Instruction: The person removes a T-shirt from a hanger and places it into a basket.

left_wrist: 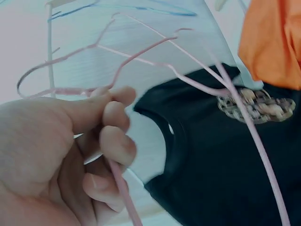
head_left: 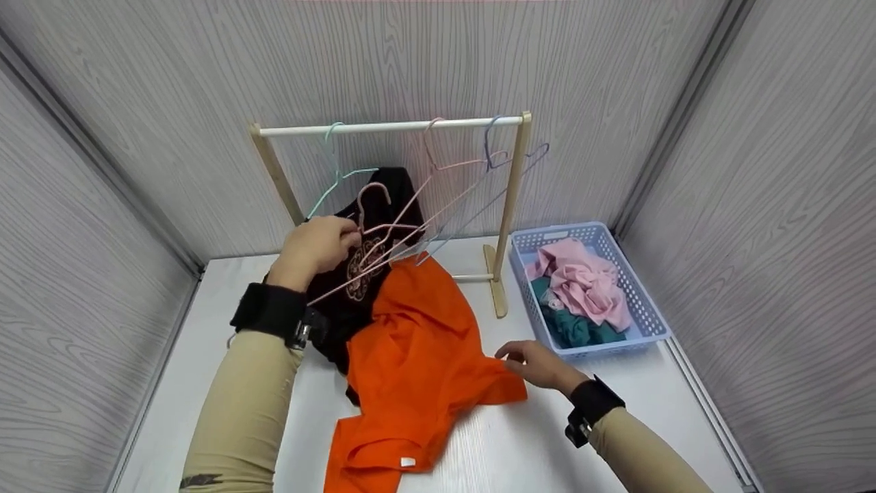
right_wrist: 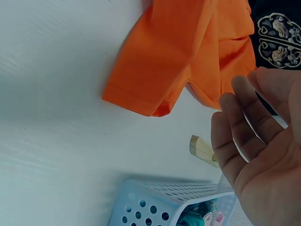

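My left hand (head_left: 318,245) grips a pink wire hanger (head_left: 383,236) just above a black shirt (head_left: 356,287) with a gold emblem; in the left wrist view the fingers (left_wrist: 110,136) curl round the pink hanger (left_wrist: 197,80) over the black shirt (left_wrist: 225,160). An orange shirt (head_left: 410,363) lies spread on the white table (head_left: 171,356), partly over the black one. My right hand (head_left: 537,363) hovers with relaxed, straight fingers by the orange shirt's sleeve edge; the right wrist view shows its palm (right_wrist: 263,150) holding nothing, apart from the orange sleeve (right_wrist: 164,70).
A small wooden clothes rack (head_left: 390,127) stands at the back with teal, pink and blue hangers on its rail. A light blue perforated basket (head_left: 643,301) at the right holds pink and teal clothes. Grey panel walls enclose the table.
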Motion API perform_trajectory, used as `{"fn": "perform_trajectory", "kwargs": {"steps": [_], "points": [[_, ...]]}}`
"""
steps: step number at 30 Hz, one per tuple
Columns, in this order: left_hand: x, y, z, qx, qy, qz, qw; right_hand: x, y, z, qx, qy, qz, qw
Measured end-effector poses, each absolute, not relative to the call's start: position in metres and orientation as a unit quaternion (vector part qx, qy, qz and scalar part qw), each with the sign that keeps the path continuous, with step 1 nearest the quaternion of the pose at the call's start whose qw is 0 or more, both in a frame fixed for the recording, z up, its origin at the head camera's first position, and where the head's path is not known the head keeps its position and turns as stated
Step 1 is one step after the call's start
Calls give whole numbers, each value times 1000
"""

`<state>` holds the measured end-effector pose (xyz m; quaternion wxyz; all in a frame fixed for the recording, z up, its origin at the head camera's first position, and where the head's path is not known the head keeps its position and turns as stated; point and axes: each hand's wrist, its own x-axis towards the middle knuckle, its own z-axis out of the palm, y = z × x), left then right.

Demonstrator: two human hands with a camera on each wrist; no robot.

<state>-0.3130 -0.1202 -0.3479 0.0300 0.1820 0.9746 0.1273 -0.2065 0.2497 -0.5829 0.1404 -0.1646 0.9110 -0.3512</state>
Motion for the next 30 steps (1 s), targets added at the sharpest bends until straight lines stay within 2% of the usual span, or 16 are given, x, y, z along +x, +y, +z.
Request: {"fn": "perform_trajectory", "kwargs": {"steps": [10, 15, 22, 30], "points": [[-344, -47, -327, 138, 980, 137, -40, -205, 255, -579, -168, 913, -345, 135], [-360, -18, -315, 113, 982, 134, -77, -201, 254, -574, -168, 908, -351, 155], [-384, 10, -306, 78, 981, 156, -86, -201, 252, -565, -176, 905, -350, 164], [-398, 36, -322, 69, 978, 163, -108, -198, 253, -575, -173, 906, -346, 173]]}}
